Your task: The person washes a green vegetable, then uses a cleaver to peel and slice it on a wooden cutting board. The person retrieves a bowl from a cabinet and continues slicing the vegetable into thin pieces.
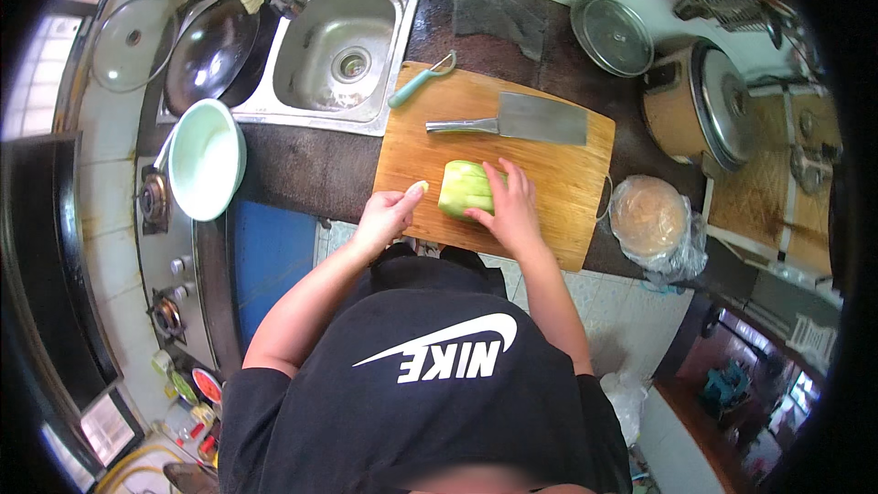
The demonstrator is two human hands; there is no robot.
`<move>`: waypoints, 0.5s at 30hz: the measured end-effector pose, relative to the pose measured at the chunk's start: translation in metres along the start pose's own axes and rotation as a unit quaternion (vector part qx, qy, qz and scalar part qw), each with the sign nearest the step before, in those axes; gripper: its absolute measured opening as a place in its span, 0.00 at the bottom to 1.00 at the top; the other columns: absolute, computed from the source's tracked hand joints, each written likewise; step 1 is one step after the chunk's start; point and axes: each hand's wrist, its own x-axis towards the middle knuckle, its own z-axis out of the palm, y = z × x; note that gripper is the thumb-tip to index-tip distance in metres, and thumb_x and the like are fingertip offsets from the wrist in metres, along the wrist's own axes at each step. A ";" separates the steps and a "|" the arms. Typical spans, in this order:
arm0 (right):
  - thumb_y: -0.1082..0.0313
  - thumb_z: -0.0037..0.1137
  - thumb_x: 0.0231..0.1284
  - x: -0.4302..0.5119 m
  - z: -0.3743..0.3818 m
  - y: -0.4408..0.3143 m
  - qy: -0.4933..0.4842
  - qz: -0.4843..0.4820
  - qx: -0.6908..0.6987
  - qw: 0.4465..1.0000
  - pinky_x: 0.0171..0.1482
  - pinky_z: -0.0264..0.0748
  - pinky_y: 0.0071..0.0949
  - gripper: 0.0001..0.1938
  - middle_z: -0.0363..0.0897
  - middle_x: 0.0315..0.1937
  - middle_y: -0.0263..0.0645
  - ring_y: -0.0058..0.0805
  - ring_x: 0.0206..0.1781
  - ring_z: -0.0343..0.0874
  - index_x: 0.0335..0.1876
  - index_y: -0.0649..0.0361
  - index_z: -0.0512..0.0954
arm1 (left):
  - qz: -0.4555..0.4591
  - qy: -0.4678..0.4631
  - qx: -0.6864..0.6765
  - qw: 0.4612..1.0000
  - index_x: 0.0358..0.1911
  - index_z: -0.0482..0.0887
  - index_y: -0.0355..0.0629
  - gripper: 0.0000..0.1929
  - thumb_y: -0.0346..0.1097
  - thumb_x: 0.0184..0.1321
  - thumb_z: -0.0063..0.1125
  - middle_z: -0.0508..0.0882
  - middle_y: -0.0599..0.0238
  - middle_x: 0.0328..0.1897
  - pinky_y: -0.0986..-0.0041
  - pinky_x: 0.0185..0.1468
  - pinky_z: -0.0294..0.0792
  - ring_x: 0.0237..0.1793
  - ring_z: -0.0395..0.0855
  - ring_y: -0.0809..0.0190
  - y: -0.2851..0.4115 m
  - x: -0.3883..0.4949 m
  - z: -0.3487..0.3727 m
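Note:
A peeled, pale green vegetable piece (464,186) lies on the wooden cutting board (562,213). Around its right side curve the fingers of my right hand (511,206). Just left of it, near the board's left edge, my left hand (389,215) pinches a small pale yellowish piece (423,186) between thumb and finger. Above the vegetable lies a cleaver (542,119), its metal handle pointing left. A peeler with a light green handle (411,87) rests across the board's upper left corner.
A steel sink (336,48) adjoins the board's upper left. Further left are a wok (212,48), a mint-green bowl (208,159) and a gas stove (171,254). To the right stand a rice cooker (675,103) and a plastic-wrapped round item (648,216). A glass lid (614,34) lies behind.

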 end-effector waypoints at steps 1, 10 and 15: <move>0.54 0.64 0.47 -0.006 0.000 -0.010 0.027 0.012 0.023 0.999 0.56 0.66 0.39 0.30 0.68 0.53 0.45 0.41 0.57 0.66 0.57 0.58 0.70 | 0.016 -0.009 0.018 1.000 0.11 0.71 0.44 0.29 0.60 0.59 0.52 0.65 0.75 0.07 0.78 0.14 0.51 0.10 0.59 0.75 0.002 0.003 0.005; 0.66 0.51 0.64 -0.037 0.021 -0.070 0.117 0.306 0.614 0.718 0.27 0.66 0.14 0.09 0.78 0.28 0.31 0.13 0.27 0.72 0.38 0.63 0.79 | 0.152 -0.117 0.107 0.976 0.15 0.75 0.42 0.24 0.54 0.61 0.52 0.68 0.77 0.12 0.80 0.18 0.54 0.15 0.62 0.77 -0.013 0.018 0.042; 0.65 0.51 0.63 -0.063 0.026 -0.078 0.157 0.302 0.632 0.696 0.26 0.64 0.13 0.10 0.78 0.25 0.31 0.13 0.24 0.70 0.36 0.64 0.79 | 0.138 -0.185 0.154 0.961 0.18 0.76 0.41 0.22 0.51 0.61 0.53 0.71 0.76 0.14 0.79 0.19 0.57 0.17 0.65 0.75 -0.007 0.000 0.038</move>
